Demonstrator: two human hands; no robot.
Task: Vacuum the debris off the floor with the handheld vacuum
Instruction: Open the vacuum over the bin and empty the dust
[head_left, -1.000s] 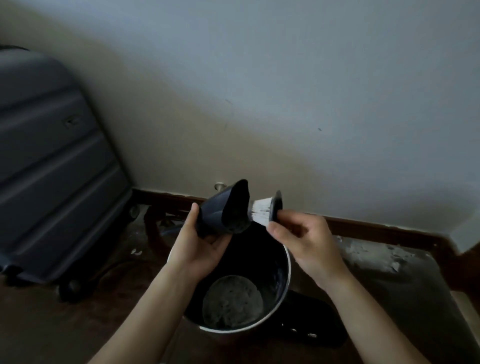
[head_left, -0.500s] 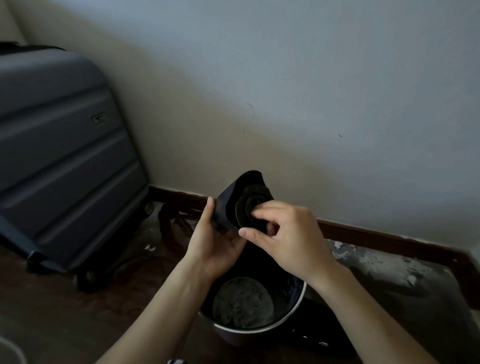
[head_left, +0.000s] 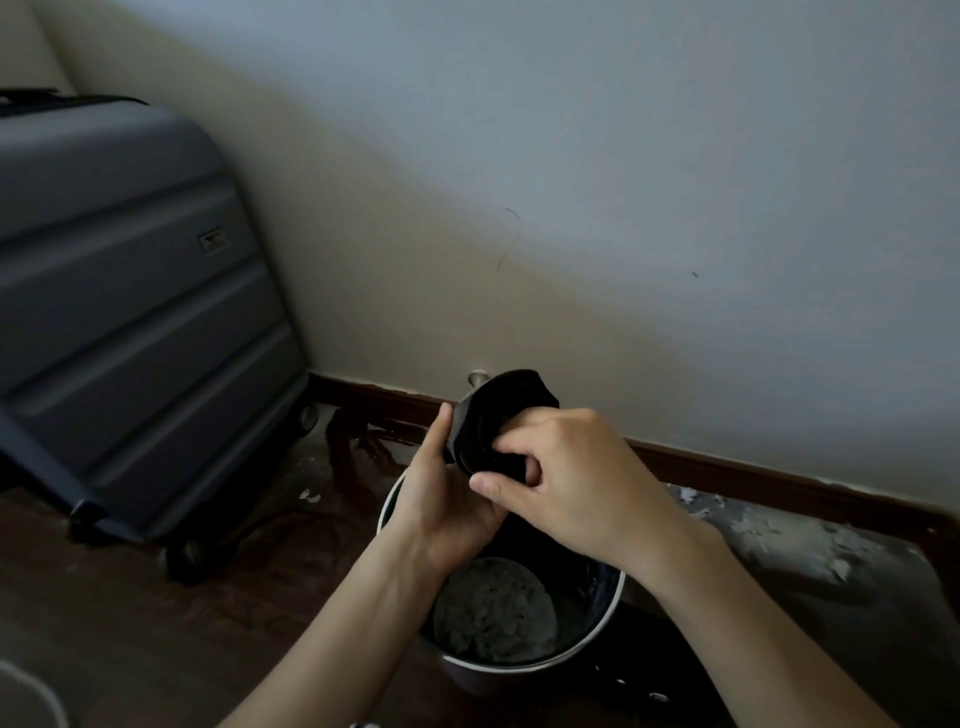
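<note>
My left hand (head_left: 447, 499) grips the dark dust cup (head_left: 501, 410) of the handheld vacuum from below and holds it above a round bin (head_left: 613, 608) with a white rim. My right hand (head_left: 566, 483) has its fingers curled into the cup's open mouth, pressing the filter there; the filter itself is mostly hidden by my fingers. Grey debris (head_left: 493, 610) lies at the bottom of the bin. White debris flakes (head_left: 769, 530) are scattered on the dark floor to the right, near the baseboard.
A large grey hard-shell suitcase (head_left: 130, 322) on wheels stands at the left against the wall. A dark baseboard (head_left: 779, 467) runs along the pale wall. A few white flakes (head_left: 310, 495) lie on the floor beside the suitcase. A pale object (head_left: 26, 696) shows at the bottom left corner.
One second ago my right hand held the white pleated filter outside the cup. It has since pushed the filter into the cup's mouth, and my fingers now cover it.
</note>
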